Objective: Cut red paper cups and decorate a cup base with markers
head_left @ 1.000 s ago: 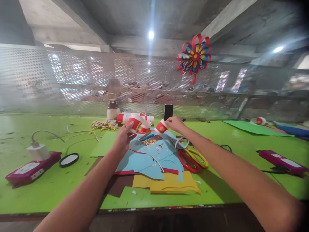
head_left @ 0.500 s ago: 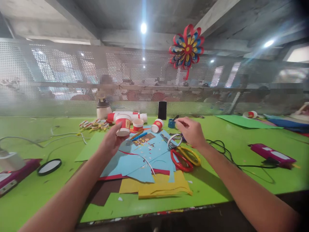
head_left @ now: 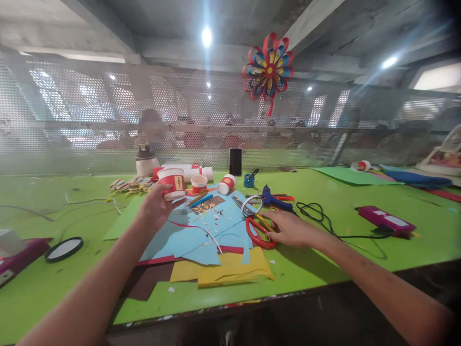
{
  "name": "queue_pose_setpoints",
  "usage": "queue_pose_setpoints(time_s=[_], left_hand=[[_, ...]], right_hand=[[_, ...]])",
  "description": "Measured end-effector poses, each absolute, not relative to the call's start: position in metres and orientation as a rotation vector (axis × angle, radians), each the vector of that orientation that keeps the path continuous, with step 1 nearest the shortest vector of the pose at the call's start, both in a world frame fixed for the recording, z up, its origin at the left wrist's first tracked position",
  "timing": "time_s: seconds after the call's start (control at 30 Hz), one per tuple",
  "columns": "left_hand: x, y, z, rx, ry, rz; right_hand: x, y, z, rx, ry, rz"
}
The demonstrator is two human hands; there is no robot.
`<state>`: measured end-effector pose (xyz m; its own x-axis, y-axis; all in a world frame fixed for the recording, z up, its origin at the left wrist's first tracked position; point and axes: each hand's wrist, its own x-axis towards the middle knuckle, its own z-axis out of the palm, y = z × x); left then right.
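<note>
- The left hand (head_left: 156, 206) grips a red and white paper cup (head_left: 174, 184), held nearly upright left of the middle of the green worktop (head_left: 309, 180), toward its far edge; what is inside cannot be seen.
- The right hand (head_left: 288, 228) is at the red and yellow scissors handles (head_left: 264, 244), thumb and forefinger parted; whether it grips them, I cannot tell.
- A smaller cup (head_left: 199, 185) stands upright just right of the held one, its mouth showing a pale inner wall; its bottom is hidden.
- Another cup (head_left: 227, 184) lies tipped on its side, near the far edge of the blue paper (head_left: 230, 233).
- A small blue pot (head_left: 248, 181), toward the worktop's far edge, has a dark stick poking out of it.
- Close to that same edge, left of the middle, stands a bottle (head_left: 146, 166) with a dark top; its contents are hidden.
- Toward the worktop's far right corner, one more cup (head_left: 360, 166) lies on its side, near a green sheet (head_left: 355, 176).
</note>
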<state>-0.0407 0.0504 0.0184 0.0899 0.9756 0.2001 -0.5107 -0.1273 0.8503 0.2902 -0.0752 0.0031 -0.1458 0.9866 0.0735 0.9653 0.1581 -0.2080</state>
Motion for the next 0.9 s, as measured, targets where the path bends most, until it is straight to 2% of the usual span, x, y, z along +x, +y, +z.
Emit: queue_pose_setpoints(time_s=[0.43,0.7,0.9], left_hand=[[-0.058,0.067,0.013,0.936,0.559,1.466],[-0.055,0.066,0.013,0.915,0.615,1.458],[-0.054,0.069,0.011,0.904,0.715,1.411]], right_hand=[[0.282,-0.045,0.026,-2.156,-2.18,0.64],[0.29,-0.033,0.026,-2.211,-2.08,0.618],[0.302,-0.045,0.033,-2.147,-2.021,0.794]])
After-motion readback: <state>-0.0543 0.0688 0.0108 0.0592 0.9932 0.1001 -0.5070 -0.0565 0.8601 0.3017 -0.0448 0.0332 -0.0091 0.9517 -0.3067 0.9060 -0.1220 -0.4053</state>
